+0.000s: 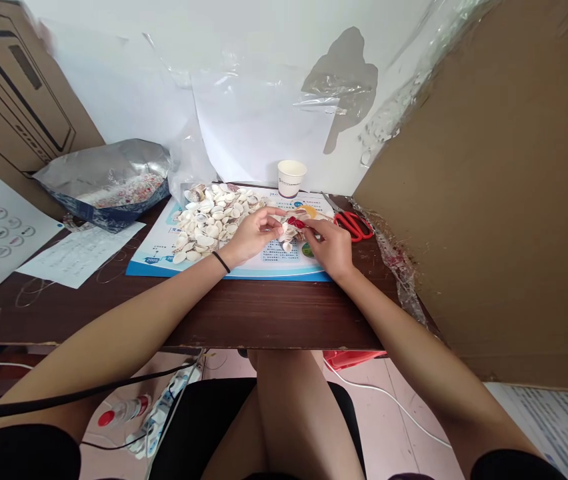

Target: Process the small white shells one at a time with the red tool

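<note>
White seashells with red patches (290,230) lie left-to-right between the hands, pinched by the nearly closed fingers of the left hand (255,235) and right hand (330,250), the right nearer.

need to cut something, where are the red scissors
In the head view, the red-handled scissors lie on the dark wooden desk, right of the person's right hand and the printed blue-edged mat.
</note>
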Available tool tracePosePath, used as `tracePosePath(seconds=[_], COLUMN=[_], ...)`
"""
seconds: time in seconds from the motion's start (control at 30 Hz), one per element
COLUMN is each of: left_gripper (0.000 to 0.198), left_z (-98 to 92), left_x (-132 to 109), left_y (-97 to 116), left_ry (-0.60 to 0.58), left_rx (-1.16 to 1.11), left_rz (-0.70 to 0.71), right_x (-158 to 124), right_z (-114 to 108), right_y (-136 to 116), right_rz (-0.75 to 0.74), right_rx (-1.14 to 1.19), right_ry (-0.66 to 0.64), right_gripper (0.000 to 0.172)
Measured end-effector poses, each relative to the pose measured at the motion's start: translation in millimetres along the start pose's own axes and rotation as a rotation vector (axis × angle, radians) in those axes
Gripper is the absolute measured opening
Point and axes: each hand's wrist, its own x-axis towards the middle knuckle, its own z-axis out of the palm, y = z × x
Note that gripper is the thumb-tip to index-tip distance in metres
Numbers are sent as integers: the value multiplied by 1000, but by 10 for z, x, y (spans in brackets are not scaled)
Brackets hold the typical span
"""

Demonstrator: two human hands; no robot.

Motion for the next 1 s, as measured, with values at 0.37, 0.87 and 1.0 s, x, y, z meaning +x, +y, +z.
tracePosePath(seconds=[0.37,0.87,1.0], left_gripper=[33,19,22], left_z=[-21,-90,-114], left_x=[38,131,117], left_y=[-99,-107,-81], left_ry=[18,-2,-10], left_rx=[-85,-406,-367], left_rz=[3,-159,-165], right_x=[-5,51,83], right_z=[28,86,92], right_y=[-8,79,117], right_rz=[27,62,62], right_rx=[7,95,126], right_ry=[-19,13,26], right_gripper=[23,23,24])
